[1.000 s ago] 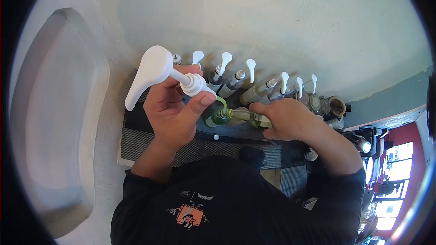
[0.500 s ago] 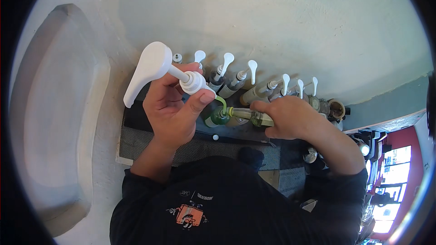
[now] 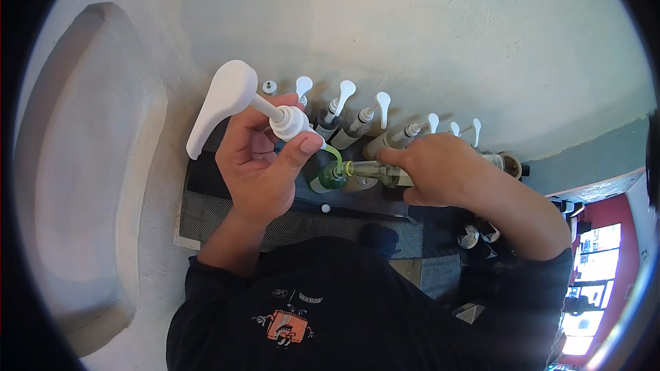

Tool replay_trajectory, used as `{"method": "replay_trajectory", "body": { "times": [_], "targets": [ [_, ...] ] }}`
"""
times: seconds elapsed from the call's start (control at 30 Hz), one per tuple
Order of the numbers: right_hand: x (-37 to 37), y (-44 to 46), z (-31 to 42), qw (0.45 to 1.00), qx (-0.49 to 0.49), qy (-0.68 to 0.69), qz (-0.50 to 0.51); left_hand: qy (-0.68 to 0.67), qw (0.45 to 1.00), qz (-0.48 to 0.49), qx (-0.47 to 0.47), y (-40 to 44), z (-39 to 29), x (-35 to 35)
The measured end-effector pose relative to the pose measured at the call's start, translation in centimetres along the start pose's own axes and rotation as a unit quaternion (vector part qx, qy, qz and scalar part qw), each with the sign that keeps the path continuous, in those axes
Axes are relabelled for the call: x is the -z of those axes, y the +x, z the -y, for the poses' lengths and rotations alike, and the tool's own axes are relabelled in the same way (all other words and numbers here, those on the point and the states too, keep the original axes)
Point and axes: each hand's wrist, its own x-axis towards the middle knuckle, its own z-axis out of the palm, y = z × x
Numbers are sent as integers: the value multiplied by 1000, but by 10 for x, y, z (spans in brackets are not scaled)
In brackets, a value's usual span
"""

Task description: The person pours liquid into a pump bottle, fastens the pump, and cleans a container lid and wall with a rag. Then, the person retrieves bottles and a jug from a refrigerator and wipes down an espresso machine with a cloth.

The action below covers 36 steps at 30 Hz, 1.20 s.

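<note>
My left hand (image 3: 258,175) is closed around the collar of a white pump dispenser (image 3: 289,124), its long spout pointing to the left. A pale green tube (image 3: 335,153) runs from the pump down to the mouth of a green bottle (image 3: 328,180), which stands on the surface. In my right hand (image 3: 443,172) is a glass bottle (image 3: 378,173), tipped on its side with its yellowish-rimmed neck at the mouth of the green bottle. Whether liquid flows between the two bottles is hard to make out. My right fingers wrap the bottle's body.
Several bottles with white pumps (image 3: 345,93) stand in a row along the wall (image 3: 412,27). A small white cap (image 3: 325,208) lies on the dark mat (image 3: 295,227) near me. To the left is a pale recessed basin-like shape (image 3: 89,165).
My right hand and forearm have shifted slightly, the elbow moving outward to the right, and the held bottle's rear end now shows beyond my wrist. My left hand and the pump have barely moved.
</note>
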Motion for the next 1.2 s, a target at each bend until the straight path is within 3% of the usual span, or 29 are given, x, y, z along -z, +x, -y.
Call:
{"method": "replay_trajectory", "body": {
  "times": [1.2],
  "targets": [
    [39,-2,13,997,28,-76,2,8,1000,-18,14,4,0,3]
  ]
}}
